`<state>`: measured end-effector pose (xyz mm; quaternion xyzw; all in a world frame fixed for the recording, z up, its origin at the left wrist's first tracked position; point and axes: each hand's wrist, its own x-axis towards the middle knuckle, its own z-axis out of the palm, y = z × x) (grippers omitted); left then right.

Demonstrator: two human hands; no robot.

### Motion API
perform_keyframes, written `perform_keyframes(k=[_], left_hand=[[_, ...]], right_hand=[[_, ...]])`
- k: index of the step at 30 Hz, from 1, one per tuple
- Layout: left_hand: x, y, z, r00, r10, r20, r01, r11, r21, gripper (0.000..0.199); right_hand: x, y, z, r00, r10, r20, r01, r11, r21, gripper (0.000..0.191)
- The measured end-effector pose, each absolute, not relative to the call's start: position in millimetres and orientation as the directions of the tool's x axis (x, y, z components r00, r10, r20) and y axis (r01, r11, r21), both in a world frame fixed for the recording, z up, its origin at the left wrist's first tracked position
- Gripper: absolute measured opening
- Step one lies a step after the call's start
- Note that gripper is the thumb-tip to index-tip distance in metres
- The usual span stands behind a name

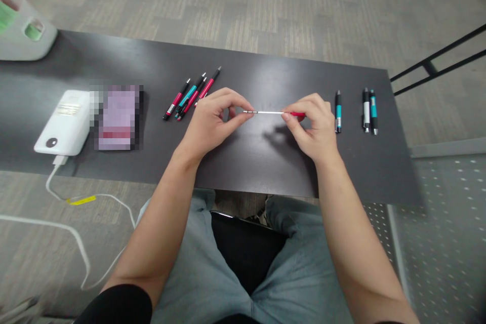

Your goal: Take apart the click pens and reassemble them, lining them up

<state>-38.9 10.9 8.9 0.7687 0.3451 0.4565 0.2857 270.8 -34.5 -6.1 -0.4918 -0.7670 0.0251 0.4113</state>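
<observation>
Above the table, my left hand (214, 120) pinches one end of a thin white pen refill (269, 112), where a short dark section shows by the fingertips. My right hand (313, 124) is closed round a red pen barrel (297, 114), and the refill's other end meets it there. Most of the barrel is hidden by the fingers. Beyond my left hand lie several red and teal click pens (192, 92) in a loose group. To the right of my right hand are a teal pen (338, 111), a white pen (366, 110) and another teal one (374, 111).
On the left of the dark table (243, 177) lie a white power bank (64, 121) with a cable (56, 190) and a blurred purple item (118, 116). A white container (26, 35) stands at the far left corner. A black metal frame (431, 68) is at the right.
</observation>
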Motion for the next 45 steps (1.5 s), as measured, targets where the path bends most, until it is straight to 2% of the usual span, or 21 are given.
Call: perform_keyframes(k=[2,3,4,6,10,14,19,24,28,34,38,42,45], left_hand=[[-38,11,8,0.341,0.806,0.484,0.283,-0.578,0.765,0.031],[-37,11,8,0.346,0.808,0.477,0.291,-0.576,0.764,0.036],[-36,11,8,0.354,0.804,0.478,0.298,-0.582,0.757,0.032],[-35,10,10,0.355,0.792,0.497,0.305,-0.601,0.739,0.012],[-42,12,13,0.247,0.836,0.490,0.336,-0.548,0.766,0.013],[-57,20,12,0.233,0.879,0.416,0.436,-0.477,0.763,0.016],[-54,20,10,0.321,0.854,0.410,0.520,-0.521,0.677,0.021],[-33,4,14,0.309,0.904,0.294,0.675,-0.427,0.602,0.023],[-26,-2,12,0.296,0.917,0.268,0.775,-0.394,0.494,0.022],[-33,5,-2,0.359,0.880,0.311,0.708,-0.474,0.524,0.015],[-37,6,1,0.373,0.876,0.307,0.702,-0.483,0.524,0.017],[-39,5,5,0.337,0.895,0.292,0.750,-0.443,0.491,0.029],[-39,5,3,0.353,0.898,0.263,0.762,-0.439,0.476,0.024]], right_hand=[[272,-36,-3,-0.171,0.772,0.613,0.747,0.507,-0.430,0.045],[272,-37,-2,-0.169,0.764,0.623,0.744,0.513,-0.427,0.043],[271,-38,-1,-0.170,0.758,0.630,0.741,0.520,-0.426,0.041],[270,-39,2,-0.186,0.776,0.603,0.750,0.509,-0.423,0.038],[272,-39,4,-0.133,0.878,0.459,0.832,0.350,-0.429,0.035],[279,-37,-1,0.012,0.883,0.469,0.845,0.242,-0.477,0.038],[276,-32,-10,0.069,0.867,0.494,0.804,0.244,-0.542,0.036],[269,-29,-13,0.072,0.825,0.561,0.744,0.330,-0.580,0.034],[269,-30,-11,0.061,0.855,0.516,0.772,0.287,-0.567,0.037],[271,-32,-9,0.030,0.866,0.500,0.818,0.266,-0.510,0.046],[271,-31,-11,0.018,0.846,0.533,0.795,0.311,-0.520,0.043],[271,-30,-12,0.009,0.833,0.553,0.763,0.352,-0.542,0.037],[272,-31,-13,-0.009,0.839,0.544,0.756,0.361,-0.546,0.035]])
